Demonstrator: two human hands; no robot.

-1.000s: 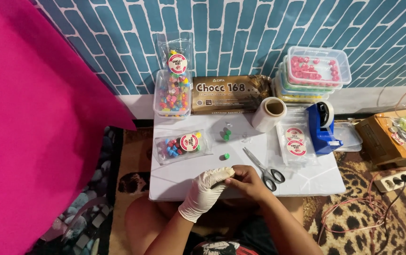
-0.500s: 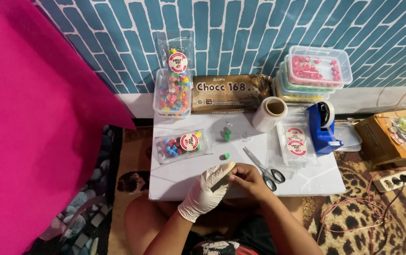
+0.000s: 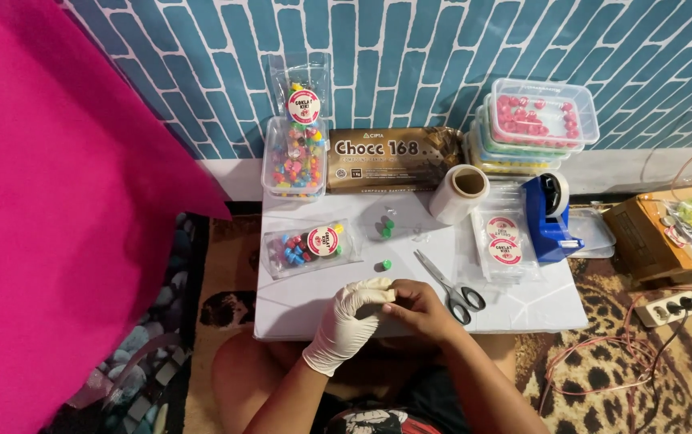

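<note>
My left hand (image 3: pixel 352 315) wears a white glove, and its fingers are curled over the near edge of the small white table (image 3: pixel 523 313). My bare right hand (image 3: pixel 425 309) presses against it and pinches the glove's fingertips. Whether something small sits between the fingers is hidden. A small green piece (image 3: pixel 383 264) lies just beyond the hands. Two more green pieces (image 3: pixel 384 229) sit farther back. Scissors (image 3: pixel 452 288) with grey handles rest right of my right hand.
A clear packet of coloured sweets (image 3: pixel 314 245) lies at left, a film roll (image 3: pixel 458 193), blue tape dispenser (image 3: pixel 551 217) and round stickers (image 3: pixel 503 241) at right. A brown block package (image 3: pixel 390 159) and clear tubs (image 3: pixel 535 120) line the wall. Pink cloth (image 3: pixel 56 201) fills the left.
The gloved fingers, stretched out half a second ago, have curled back in. My right hand stays pressed against them. Nothing on the table has moved.
</note>
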